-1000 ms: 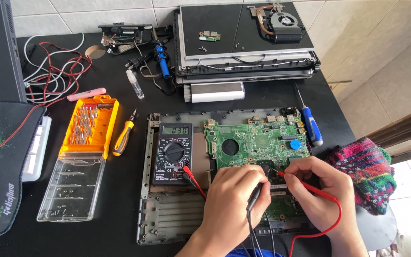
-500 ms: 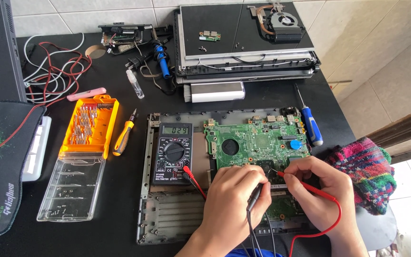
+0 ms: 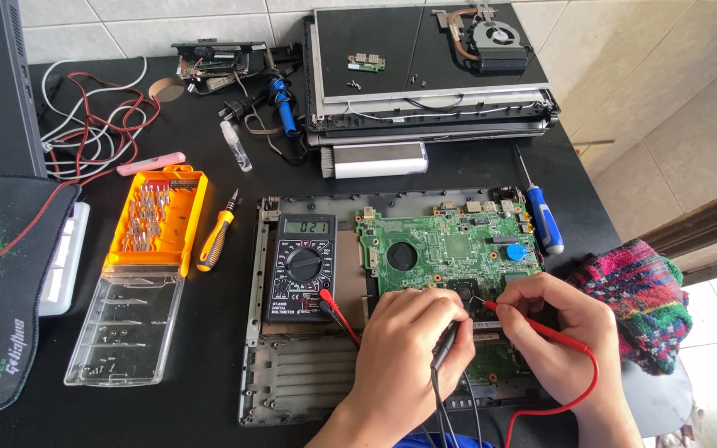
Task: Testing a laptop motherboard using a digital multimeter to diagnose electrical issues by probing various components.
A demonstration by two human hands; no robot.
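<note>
a black table [image 3: 209,415] carries everything, and at its far edge lies a stripped laptop lid [image 3: 425,75] with a cooling fan [image 3: 491,37] resting on top. nearer the person sits the open laptop base [image 3: 300,373], a grey shell holding a green circuit board [image 3: 450,249] in its right half. a black multimeter [image 3: 302,265] lies in the left half of the shell, just beside the board, its screen lit. left of the shell stands an orange bit case [image 3: 157,220] with its clear lid [image 3: 126,328] folded toward the person, and an orange-handled screwdriver [image 3: 215,241] lies between the case and the shell. a blue-handled screwdriver [image 3: 541,216] lies just right of the board, and a bright knitted cloth [image 3: 636,299] sits at the table's right edge. the left hand [image 3: 408,353] is curled over the board's near edge, fingers closed around a black probe [image 3: 444,344] whose tip is hidden under the hand. the right hand [image 3: 558,328] pinches a red probe [image 3: 524,319] between thumb and fingers, its tip touching the board near the left hand's knuckles. the red lead [image 3: 578,390] loops past the right wrist.
</note>
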